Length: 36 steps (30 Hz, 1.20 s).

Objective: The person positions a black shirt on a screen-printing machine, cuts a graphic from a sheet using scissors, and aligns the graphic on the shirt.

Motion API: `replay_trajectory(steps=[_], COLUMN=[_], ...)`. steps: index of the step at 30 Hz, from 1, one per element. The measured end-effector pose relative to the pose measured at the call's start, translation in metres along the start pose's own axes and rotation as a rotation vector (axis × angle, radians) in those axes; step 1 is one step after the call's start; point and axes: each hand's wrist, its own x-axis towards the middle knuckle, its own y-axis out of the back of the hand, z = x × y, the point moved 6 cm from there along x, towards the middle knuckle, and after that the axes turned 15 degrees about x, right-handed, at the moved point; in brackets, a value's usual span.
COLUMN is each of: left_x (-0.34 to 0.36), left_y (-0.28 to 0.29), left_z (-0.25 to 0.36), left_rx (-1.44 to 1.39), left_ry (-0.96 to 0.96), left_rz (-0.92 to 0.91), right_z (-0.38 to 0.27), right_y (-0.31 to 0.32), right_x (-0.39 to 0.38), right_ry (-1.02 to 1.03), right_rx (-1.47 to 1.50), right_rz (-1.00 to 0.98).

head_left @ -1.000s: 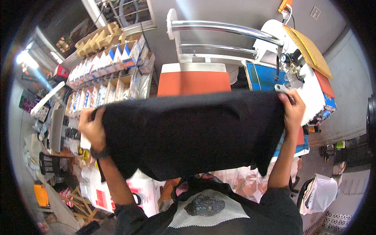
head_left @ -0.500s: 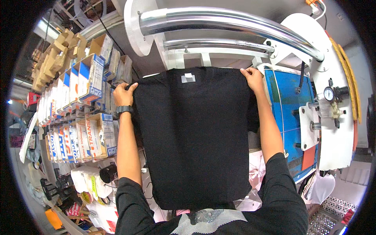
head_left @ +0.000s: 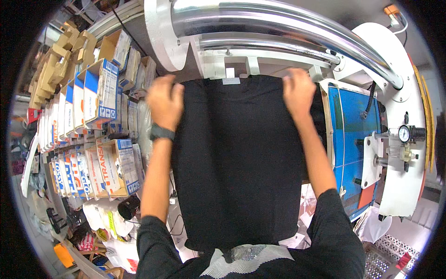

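A black T-shirt [head_left: 239, 162] lies spread out in front of me, its neck at the far end with a white label [head_left: 231, 81] showing. My left hand [head_left: 165, 103], with a dark watch [head_left: 161, 134] on the wrist, is at the shirt's far left shoulder. Over the far right shoulder is my right hand [head_left: 298, 93]. Both hands are blurred; thumb and fingers look apart, with no cloth seen gripped between them. The surface under the shirt is mostly hidden.
A thick chrome bar [head_left: 278, 23] on a white machine frame crosses beyond the shirt. To the right are a blue panel [head_left: 353, 121] and a pressure gauge [head_left: 404, 134]. Cardboard boxes [head_left: 104, 90] fill the left side. Below them stands a black cylinder [head_left: 128, 207].
Both hands have let go of the shirt's shoulders and moved inward. The shirt appears lower and flatter against the machine. The view has shifted slightly.
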Motion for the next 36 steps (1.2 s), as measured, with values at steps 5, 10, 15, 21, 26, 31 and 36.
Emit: replay_trajectory(steps=[5, 10, 15, 21, 26, 31, 36], left_x=[-0.073, -0.070, -0.204, -0.499, -0.573, -0.564, -0.586], left_y=[-0.009, -0.004, 0.093, 0.193, 0.251, 0.299, 0.313], left_z=[0.119, 0.076, -0.029, -0.032, -0.005, -0.006, -0.032], left_rx=[0.061, 0.276, -0.061, -1.253, -1.233, -1.083, -1.033], left_ry=[-0.273, -0.097, 0.489, 1.266, 1.264, 1.191, 1.121], left_rz=[-0.392, -0.382, -0.500, -0.811, -0.639, -0.405, -0.367], right_z=[-0.105, -0.082, -0.056, -0.005, -0.040, -0.053, -0.058], right_y=[-0.042, -0.022, 0.134, 0.214, 0.262, 0.308, 0.337], right_x=[-0.080, -0.064, -0.173, -0.542, -0.567, -0.539, -0.554], right_ry=[0.055, -0.013, -0.426, -1.504, -1.390, -1.320, -1.373], right_rx=[0.157, -0.034, 0.289, 0.794, 1.233, 1.366, 1.246], right_rz=[-0.537, -0.369, -0.106, -0.471, -0.427, -0.199, -0.263])
